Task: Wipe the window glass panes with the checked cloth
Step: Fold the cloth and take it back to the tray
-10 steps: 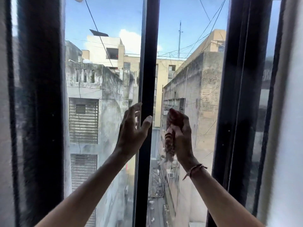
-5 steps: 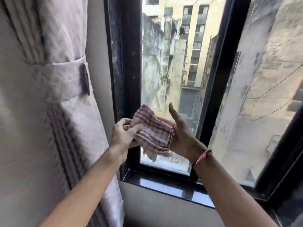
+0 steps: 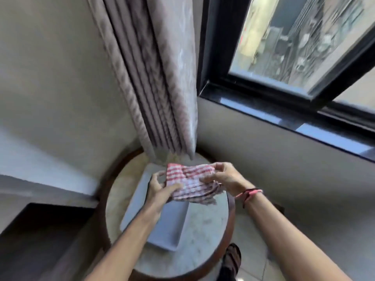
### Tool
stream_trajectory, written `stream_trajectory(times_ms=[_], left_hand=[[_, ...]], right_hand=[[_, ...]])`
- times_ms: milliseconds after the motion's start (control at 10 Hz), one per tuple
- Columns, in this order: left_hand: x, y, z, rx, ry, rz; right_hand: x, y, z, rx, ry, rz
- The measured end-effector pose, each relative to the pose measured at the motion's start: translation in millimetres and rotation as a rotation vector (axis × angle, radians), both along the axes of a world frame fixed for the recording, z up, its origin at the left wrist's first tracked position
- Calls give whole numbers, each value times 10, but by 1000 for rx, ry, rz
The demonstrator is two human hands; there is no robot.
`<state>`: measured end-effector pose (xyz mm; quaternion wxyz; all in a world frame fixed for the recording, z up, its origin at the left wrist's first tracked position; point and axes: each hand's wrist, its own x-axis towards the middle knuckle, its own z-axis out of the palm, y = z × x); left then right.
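Observation:
The red-and-white checked cloth is folded and held flat between both hands, above a grey tray on a round table. My left hand grips its left edge with thumb on top. My right hand pinches its right side; a pink band sits on that wrist. The window glass pane is at the upper right, well away from both hands, in a black frame.
A round marble-topped table with a dark wooden rim stands below the hands. A grey curtain hangs left of the window. The black window sill runs along the right wall. A sandalled foot is beside the table.
The view has swung down from the window to the table. Both hands with the cloth have come down off the glass and now hold the cloth over the tray.

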<state>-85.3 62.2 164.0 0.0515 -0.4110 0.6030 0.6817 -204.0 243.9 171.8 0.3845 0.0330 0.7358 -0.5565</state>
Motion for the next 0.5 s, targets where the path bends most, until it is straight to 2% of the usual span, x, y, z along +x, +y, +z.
stream_trajectory(times_ms=[200,400,500], left_hand=[[463,-337,-1297,-198,-319,0],[630,-422,-1839,-376,-436,-114],[612,-302,-1756,-638,-506,-327]], right_hand=[[368,-652,-1390,259,-47,69],[468,-911,-1947,324,-34,131],[534,-847,-1876,354,3,187]])
